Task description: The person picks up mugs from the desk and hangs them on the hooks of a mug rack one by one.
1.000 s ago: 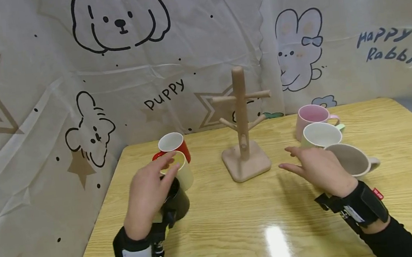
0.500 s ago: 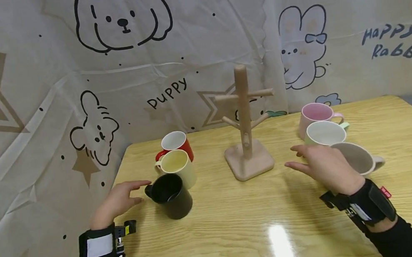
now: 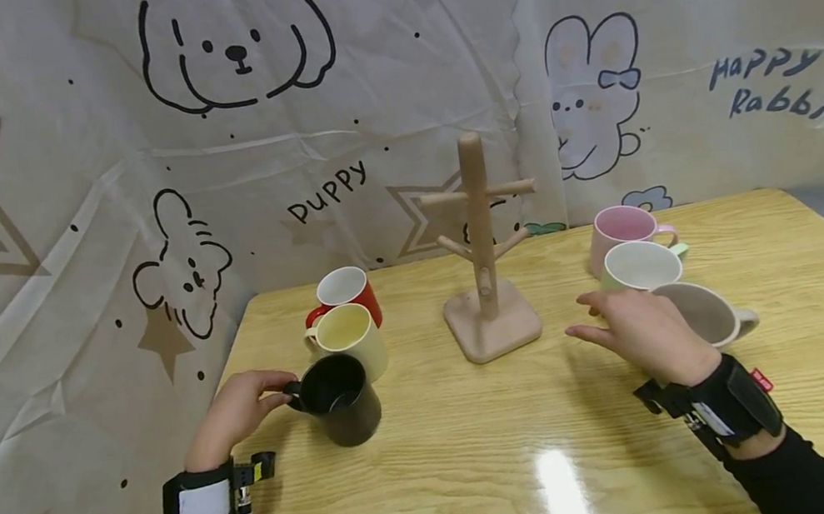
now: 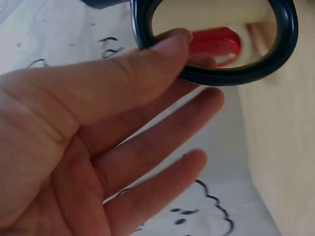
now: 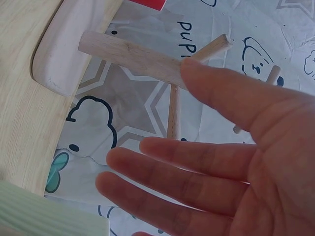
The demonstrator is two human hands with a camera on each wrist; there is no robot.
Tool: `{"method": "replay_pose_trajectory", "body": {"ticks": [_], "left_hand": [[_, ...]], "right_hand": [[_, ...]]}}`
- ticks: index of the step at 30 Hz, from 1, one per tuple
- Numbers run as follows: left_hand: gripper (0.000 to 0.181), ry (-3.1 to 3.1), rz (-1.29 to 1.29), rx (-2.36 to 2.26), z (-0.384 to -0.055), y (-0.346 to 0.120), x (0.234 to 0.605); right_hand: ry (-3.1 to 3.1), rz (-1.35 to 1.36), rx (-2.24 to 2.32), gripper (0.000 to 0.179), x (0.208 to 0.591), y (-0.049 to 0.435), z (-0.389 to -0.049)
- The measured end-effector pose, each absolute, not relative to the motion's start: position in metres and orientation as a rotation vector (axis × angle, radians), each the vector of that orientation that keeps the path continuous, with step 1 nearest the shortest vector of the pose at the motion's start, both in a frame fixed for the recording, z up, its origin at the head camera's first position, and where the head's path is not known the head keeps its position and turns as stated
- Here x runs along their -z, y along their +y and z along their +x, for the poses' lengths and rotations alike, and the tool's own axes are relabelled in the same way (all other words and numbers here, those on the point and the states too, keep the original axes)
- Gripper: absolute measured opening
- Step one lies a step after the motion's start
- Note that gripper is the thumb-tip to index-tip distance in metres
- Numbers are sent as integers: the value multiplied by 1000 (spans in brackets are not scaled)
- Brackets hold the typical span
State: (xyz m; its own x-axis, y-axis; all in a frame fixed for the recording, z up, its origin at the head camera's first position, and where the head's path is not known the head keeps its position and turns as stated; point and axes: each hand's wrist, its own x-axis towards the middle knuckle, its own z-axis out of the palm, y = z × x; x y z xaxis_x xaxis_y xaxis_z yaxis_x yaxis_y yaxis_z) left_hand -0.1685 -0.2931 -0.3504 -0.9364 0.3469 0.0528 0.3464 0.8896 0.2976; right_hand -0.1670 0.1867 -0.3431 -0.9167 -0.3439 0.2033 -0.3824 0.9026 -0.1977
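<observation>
My left hand (image 3: 234,411) pinches the handle of a black mug (image 3: 355,414) at the table's left. Up close in the left wrist view, thumb and forefinger meet on the loop-shaped handle (image 4: 236,77), while the other fingers (image 4: 162,140) are spread loosely below. The mug stands upright in front of a yellow mug (image 3: 364,347) and a red mug (image 3: 367,299). My right hand (image 3: 650,335) holds nothing, its thumb and fingers apart. It hovers beside a greyish-beige mug (image 3: 713,319), partly covering it.
A wooden mug tree (image 3: 480,225) with bare pegs stands mid-table on a square base (image 3: 494,339). Behind the beige mug are a pale green mug (image 3: 628,274) and a pink mug (image 3: 602,252). A printed cloth (image 3: 257,147) hangs behind the wooden table (image 3: 470,452).
My left hand has moved from above the black mug round to its left side and taken hold of the handle. The right hand has stayed nearly still.
</observation>
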Motion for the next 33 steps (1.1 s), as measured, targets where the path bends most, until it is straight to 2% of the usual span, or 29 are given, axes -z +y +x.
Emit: {"method": "replay_pose_trajectory", "body": {"ticks": [12, 22, 33], "left_hand": [[17, 2892, 757, -716, -155, -272, 329], [22, 2769, 621, -1010, -155, -267, 340], [20, 2669, 633, -1253, -154, -205, 337]], "right_hand": [[-2921, 551, -356, 46, 345, 187, -168], [-2918, 552, -369, 45, 346, 186, -168], [-2901, 561, -371, 43, 345, 187, -168]]}}
